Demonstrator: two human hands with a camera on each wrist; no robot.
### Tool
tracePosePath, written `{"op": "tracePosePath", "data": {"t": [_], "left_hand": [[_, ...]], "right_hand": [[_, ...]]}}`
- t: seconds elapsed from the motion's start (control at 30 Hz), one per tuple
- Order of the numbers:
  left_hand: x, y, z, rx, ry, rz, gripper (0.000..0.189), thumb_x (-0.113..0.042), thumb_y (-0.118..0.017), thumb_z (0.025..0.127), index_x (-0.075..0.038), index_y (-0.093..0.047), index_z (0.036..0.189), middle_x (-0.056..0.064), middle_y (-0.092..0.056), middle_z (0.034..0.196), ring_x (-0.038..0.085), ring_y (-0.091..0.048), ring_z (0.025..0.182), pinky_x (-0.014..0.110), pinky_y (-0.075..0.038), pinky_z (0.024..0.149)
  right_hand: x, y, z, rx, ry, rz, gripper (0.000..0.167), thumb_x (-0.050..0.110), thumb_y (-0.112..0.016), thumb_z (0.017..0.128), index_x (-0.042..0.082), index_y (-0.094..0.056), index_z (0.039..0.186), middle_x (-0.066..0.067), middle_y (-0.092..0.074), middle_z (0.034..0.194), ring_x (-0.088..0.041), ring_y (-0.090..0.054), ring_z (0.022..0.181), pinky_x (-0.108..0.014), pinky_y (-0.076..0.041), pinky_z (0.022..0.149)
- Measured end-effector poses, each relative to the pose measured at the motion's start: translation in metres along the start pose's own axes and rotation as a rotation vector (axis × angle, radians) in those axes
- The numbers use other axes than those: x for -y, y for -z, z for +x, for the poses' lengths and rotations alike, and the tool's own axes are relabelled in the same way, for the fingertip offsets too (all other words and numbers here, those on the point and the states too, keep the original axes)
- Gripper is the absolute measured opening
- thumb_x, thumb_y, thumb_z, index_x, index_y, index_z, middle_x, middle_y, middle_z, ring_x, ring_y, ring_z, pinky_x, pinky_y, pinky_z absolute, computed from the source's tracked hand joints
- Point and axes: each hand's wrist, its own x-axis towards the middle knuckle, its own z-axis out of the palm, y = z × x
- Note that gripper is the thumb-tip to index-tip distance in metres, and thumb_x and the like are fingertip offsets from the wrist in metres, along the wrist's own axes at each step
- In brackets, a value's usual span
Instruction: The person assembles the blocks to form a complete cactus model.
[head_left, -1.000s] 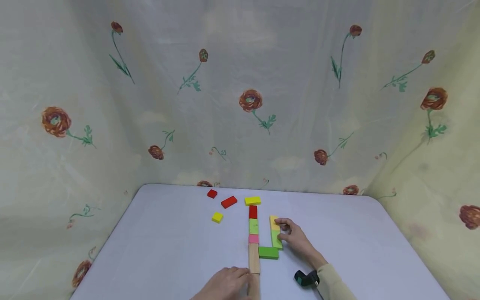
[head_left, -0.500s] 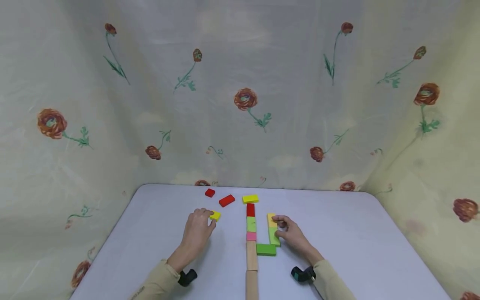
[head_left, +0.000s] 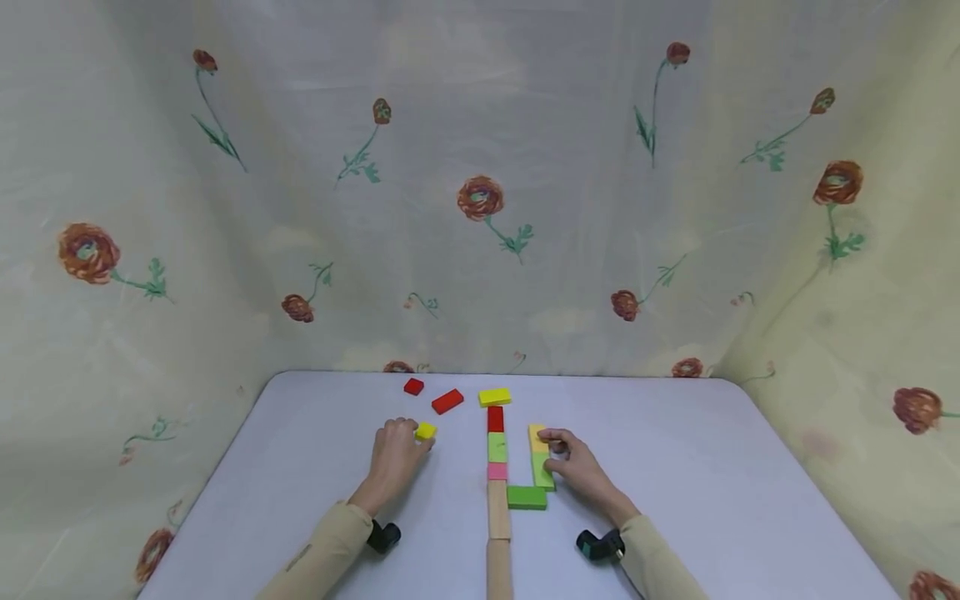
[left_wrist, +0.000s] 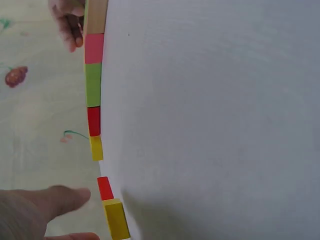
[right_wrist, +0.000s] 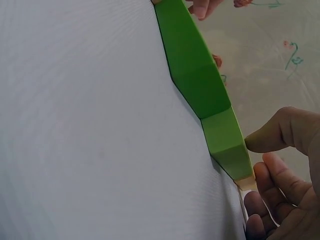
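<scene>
In the head view, my left hand is at a small yellow block, index finger and thumb on either side. The left wrist view shows that thumb apart from the yellow block; contact is unclear. My right hand stays beside a pale yellow block and a light green block laid end to end. Its thumb touches the light green block's edge in the right wrist view, while the loosely bent fingers lie near the pale yellow block.
A column of wooden, pink, light green and red blocks runs up the table. A dark green block adjoins it. Beyond lie a yellow block and two red blocks, one longer, one small.
My left hand has left the wooden blocks at the front and moved forward and left to the small yellow block. The right hand has stayed at its two blocks.
</scene>
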Motion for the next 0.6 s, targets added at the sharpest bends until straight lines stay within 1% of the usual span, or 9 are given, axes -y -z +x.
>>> {"op": "tracePosePath", "data": {"t": [0.13, 0.3, 0.5, 0.6], "left_hand": [[0.002, -0.004, 0.003, 0.012, 0.024, -0.044, 0.033, -0.016, -0.084, 0.073, 0.005, -0.073, 0.096, 0.015, -0.072, 0.090, 0.024, -0.064, 0.079, 0.036, -0.057, 0.076], [0.004, -0.008, 0.005, 0.045, 0.066, -0.082, 0.036, -0.018, -0.084, 0.075, 0.005, -0.072, 0.099, 0.015, -0.072, 0.091, 0.023, -0.065, 0.080, 0.035, -0.058, 0.077], [0.006, -0.012, 0.012, 0.062, 0.055, -0.106, 0.028, -0.010, -0.080, 0.077, 0.008, -0.072, 0.097, 0.017, -0.072, 0.091, 0.025, -0.067, 0.082, 0.037, -0.058, 0.077], [0.007, -0.012, 0.015, 0.077, 0.064, -0.123, 0.027, -0.007, -0.079, 0.077, 0.009, -0.071, 0.098, 0.018, -0.071, 0.093, 0.025, -0.066, 0.083, 0.038, -0.057, 0.078]], "right_hand": [[0.000, -0.001, 0.000, -0.001, -0.005, 0.004, 0.048, 0.001, -0.067, 0.079, 0.012, -0.058, 0.125, -0.004, -0.061, 0.123, -0.021, -0.050, 0.107, -0.036, -0.042, 0.090], [0.000, -0.003, -0.002, 0.003, 0.009, 0.005, 0.047, 0.001, -0.067, 0.080, 0.011, -0.058, 0.124, -0.005, -0.061, 0.123, -0.022, -0.050, 0.107, -0.037, -0.042, 0.090], [0.000, -0.002, -0.002, -0.004, 0.009, 0.002, 0.046, 0.000, -0.067, 0.080, 0.011, -0.058, 0.125, -0.005, -0.061, 0.123, -0.022, -0.050, 0.107, -0.038, -0.042, 0.091], [0.001, -0.001, -0.003, -0.004, 0.012, -0.006, 0.046, 0.000, -0.066, 0.080, 0.010, -0.058, 0.125, -0.006, -0.061, 0.123, -0.022, -0.050, 0.106, -0.037, -0.042, 0.090]]}}
